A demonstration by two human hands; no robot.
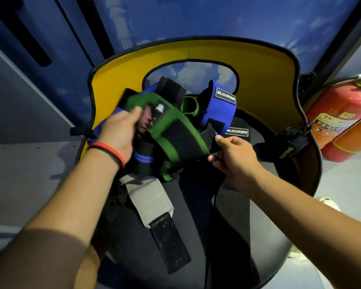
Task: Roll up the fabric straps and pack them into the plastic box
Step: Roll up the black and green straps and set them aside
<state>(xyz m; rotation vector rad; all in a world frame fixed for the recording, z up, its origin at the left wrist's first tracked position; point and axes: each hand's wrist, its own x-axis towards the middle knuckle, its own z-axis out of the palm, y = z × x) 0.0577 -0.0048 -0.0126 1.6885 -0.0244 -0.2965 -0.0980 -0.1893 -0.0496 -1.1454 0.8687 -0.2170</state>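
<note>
A pile of fabric straps [143, 160] lies on the black seat of a chair [258, 80] with a yellow back. The left hand [117, 132] grips one end of a green strap [171, 126]. The right hand [236, 157] pinches its black end. Two red fire extinguishers [338, 113] stand by the blue cloud wall [217, 17].

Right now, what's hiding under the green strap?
Under the green strap a black strap with blue stripes and a grey strap peek out. Whatever lies directly beneath is covered.
</note>
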